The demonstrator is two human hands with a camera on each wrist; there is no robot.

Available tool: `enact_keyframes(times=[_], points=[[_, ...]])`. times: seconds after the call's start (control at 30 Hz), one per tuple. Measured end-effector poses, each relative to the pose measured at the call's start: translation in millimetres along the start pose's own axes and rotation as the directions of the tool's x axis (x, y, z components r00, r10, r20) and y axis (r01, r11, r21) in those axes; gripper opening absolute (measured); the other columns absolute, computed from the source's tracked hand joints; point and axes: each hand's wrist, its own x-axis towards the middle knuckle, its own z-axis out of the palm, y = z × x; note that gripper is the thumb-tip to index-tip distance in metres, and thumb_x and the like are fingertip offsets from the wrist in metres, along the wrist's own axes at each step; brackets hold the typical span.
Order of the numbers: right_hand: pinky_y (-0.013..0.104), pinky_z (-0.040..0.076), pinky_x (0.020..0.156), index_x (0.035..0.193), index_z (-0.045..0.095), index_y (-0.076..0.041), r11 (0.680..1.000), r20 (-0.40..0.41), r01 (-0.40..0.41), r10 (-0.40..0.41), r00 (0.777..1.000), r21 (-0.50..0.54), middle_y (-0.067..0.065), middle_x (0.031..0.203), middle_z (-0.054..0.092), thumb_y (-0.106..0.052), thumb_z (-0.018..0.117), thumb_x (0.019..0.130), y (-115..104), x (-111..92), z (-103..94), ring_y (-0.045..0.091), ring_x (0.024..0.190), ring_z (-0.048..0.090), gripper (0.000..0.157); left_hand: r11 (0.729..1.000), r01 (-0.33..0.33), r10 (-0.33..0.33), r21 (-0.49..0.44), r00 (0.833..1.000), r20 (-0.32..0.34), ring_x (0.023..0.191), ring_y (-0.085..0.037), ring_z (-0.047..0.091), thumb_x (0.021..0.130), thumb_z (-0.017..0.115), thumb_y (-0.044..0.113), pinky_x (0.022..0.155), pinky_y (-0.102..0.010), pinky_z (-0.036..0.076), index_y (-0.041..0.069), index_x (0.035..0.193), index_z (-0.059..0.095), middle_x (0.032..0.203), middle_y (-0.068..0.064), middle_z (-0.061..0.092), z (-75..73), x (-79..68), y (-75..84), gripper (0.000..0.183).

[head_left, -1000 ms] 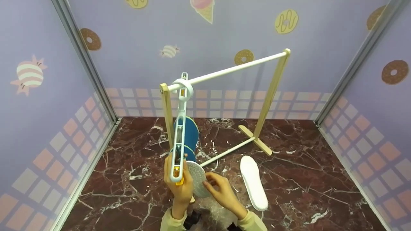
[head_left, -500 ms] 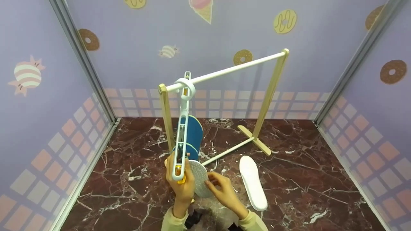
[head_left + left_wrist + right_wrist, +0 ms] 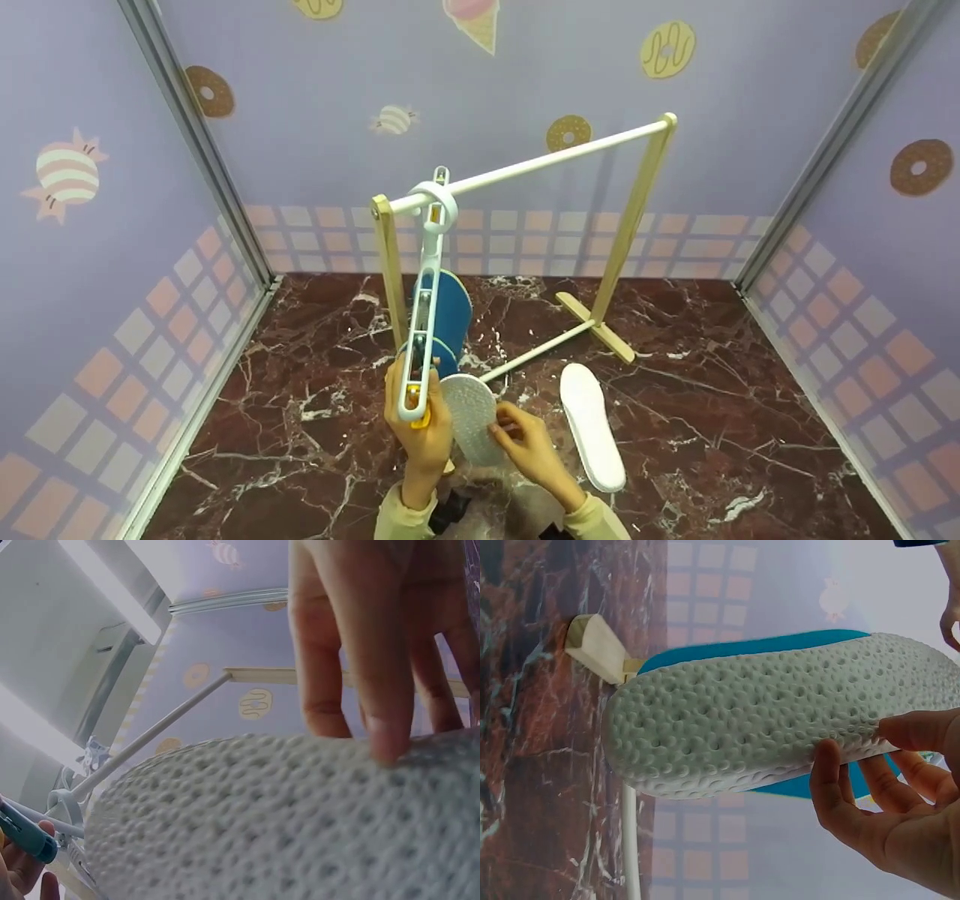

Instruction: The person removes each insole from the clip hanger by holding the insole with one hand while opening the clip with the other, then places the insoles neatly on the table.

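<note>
Turning a little towards the head view, the bumpy insole (image 3: 471,416) showed a broader face than a second earlier, and it sat slightly further right at lower centre. The right hand (image 3: 534,454) had shifted with it, pinching its right edge between thumb and fingers. That looked like a change of angle with the grip kept, rather than a release. At lower centre-left, the left hand (image 3: 426,451) was curled at the near end of the white hanger (image 3: 430,262); in the left wrist view, its fingers held a teal clip (image 3: 30,836). Whether that clip touched the insole could not be told. The hanger's ring looped round the white rod (image 3: 555,156), and a blue piece (image 3: 454,311) stood behind it. The plain white insole (image 3: 592,427) had stayed at lower right on the marbled table (image 3: 712,450). No brand, label or writing was readable; the wall (image 3: 517,90) carried only printed doughnuts, sweets and an ice-cream cone.
</note>
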Motion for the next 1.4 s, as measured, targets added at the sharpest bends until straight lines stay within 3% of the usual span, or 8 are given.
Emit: enact_keyframes(times=[0.27, 0.63, 0.87, 1.17, 1.4], points=[[0.029, 0.054, 0.062, 0.091, 0.055, 0.007, 0.999, -0.012, -0.044, 0.044, 0.999, -0.029, 0.022, 0.083, 0.062, 0.009, 0.053, 0.082, 4.5, -1.0, -7.0, 0.035, 0.075, 0.062, 0.009, 0.999, -0.017, 0.017, 0.034, 1.000, -0.018, 0.083, -0.012, 0.058, 0.070, 0.055, -0.023, 0.072, -0.017, 0.046, -0.017, 0.100, 0.053, 0.082, -0.022, 0.056, 1.7, -2.5, -4.1, 0.031], [0.029, 0.054, 0.060, 0.091, 0.055, 0.008, 0.999, -0.039, -0.040, 0.040, 0.998, -0.012, 0.022, 0.082, 0.061, 0.009, 0.053, 0.082, 8.3, -2.1, -9.8, 0.035, 0.075, 0.062, 0.009, 1.000, -0.009, 0.009, 0.003, 1.000, -0.029, 0.079, -0.016, 0.059, 0.077, 0.056, -0.015, 0.070, -0.018, 0.046, -0.020, 0.098, 0.051, 0.080, -0.023, 0.056, 3.1, 1.1, 2.3, 0.022], [0.030, 0.054, 0.058, 0.093, 0.055, 0.009, 0.999, -0.069, -0.031, 0.030, 0.997, -0.016, 0.023, 0.083, 0.061, 0.010, 0.054, 0.081, 11.8, -2.1, -13.1, 0.035, 0.073, 0.061, 0.012, 0.995, -0.004, 0.002, -0.100, 1.000, -0.017, 0.083, -0.015, 0.058, 0.080, 0.055, -0.011, 0.073, -0.017, 0.046, -0.021, 0.098, 0.051, 0.078, -0.026, 0.055, 1.5, -7.9, -14.9, 0.021], [0.028, 0.053, 0.061, 0.092, 0.056, 0.007, 0.994, -0.102, -0.090, 0.085, 0.991, -0.053, 0.021, 0.084, 0.062, 0.007, 0.055, 0.081, 13.8, -1.9, -20.9, 0.030, 0.075, 0.061, 0.011, 0.979, 0.057, -0.063, -0.195, 0.998, -0.027, 0.079, -0.013, 0.061, 0.081, 0.053, -0.011, 0.072, -0.017, 0.049, -0.022, 0.101, 0.049, 0.084, -0.013, 0.058, 0.6, -15.0, -21.3, 0.024], [0.027, 0.053, 0.058, 0.093, 0.056, 0.008, 0.994, -0.120, -0.108, 0.104, 0.987, -0.024, 0.022, 0.085, 0.062, 0.006, 0.055, 0.082, 19.7, -1.9, -29.0, 0.031, 0.074, 0.061, 0.011, 0.960, 0.098, -0.110, -0.263, 0.993, -0.032, 0.074, -0.013, 0.061, 0.084, 0.054, -0.002, 0.066, -0.019, 0.049, -0.010, 0.100, 0.057, 0.088, -0.004, 0.058, -0.5, -14.6, -22.9, 0.019]])
